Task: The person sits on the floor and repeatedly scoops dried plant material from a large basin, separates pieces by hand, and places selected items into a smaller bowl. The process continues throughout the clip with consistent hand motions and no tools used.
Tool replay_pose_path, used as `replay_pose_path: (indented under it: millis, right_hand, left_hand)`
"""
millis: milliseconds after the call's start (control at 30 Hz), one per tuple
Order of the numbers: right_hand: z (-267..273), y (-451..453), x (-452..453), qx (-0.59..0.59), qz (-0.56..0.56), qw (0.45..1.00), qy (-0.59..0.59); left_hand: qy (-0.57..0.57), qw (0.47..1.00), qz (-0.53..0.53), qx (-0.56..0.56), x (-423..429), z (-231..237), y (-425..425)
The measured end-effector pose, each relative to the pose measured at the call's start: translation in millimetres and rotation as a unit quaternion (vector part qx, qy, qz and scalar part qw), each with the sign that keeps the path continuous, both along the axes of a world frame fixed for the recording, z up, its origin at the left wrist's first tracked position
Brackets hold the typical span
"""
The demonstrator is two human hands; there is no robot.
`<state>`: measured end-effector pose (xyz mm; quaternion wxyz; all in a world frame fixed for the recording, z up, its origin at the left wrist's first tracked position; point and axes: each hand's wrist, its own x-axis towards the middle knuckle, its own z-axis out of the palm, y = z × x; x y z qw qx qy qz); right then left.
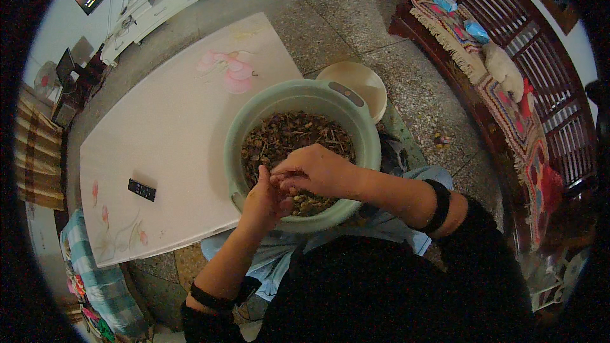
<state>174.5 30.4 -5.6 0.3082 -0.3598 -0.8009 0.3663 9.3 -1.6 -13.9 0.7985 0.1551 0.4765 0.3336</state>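
Note:
A pale green plastic basin [232,126] stands before me, with dry brown plant pieces [300,128] covering its bottom. Over its near part, my left hand [267,200] has its thumb raised and its fingers curled. My right hand [317,171] reaches in from the right, and its fingertips meet the left hand's fingers. Anything small between the fingertips is hidden, so I cannot tell whether either hand holds a piece. Lighter, yellowish bits [307,204] lie below my hands, near the basin's near wall.
The basin overlaps the edge of a pale table [181,119] with flower prints. A remote control [142,189] rests at the table's left. Behind the basin is a cream bucket [355,74]. A dark wooden bench [443,64] runs along the right; a white cabinet [167,5] stands beyond.

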Motion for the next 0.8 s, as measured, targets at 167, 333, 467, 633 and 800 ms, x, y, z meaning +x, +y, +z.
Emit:
replay_pose_path:
  millis: [167,333,467,633,800]
  right_hand:
    - [-28,-4,-4,-0.096,0.001,0.972,-0.216]
    - [-59,-16,-16,-0.100,0.071,0.943,-0.309]
    - [-58,-2,7,-0.055,0.042,0.951,-0.301]
    - [-30,2,42,-0.432,-0.066,0.896,0.079]
    - [-10,-16,43,-0.460,-0.056,0.863,0.202]
  left_hand:
    - [0.008,0.993,0.026,0.116,-16,-2,-8]
    - [0.056,0.975,0.005,0.217,-30,-5,-13]
    - [0.178,0.944,-0.027,0.277,-29,-4,-15]
    - [0.277,0.873,-0.068,0.395,-14,-9,-13]
    - [0.331,0.825,-0.112,0.444,5,-17,-11]
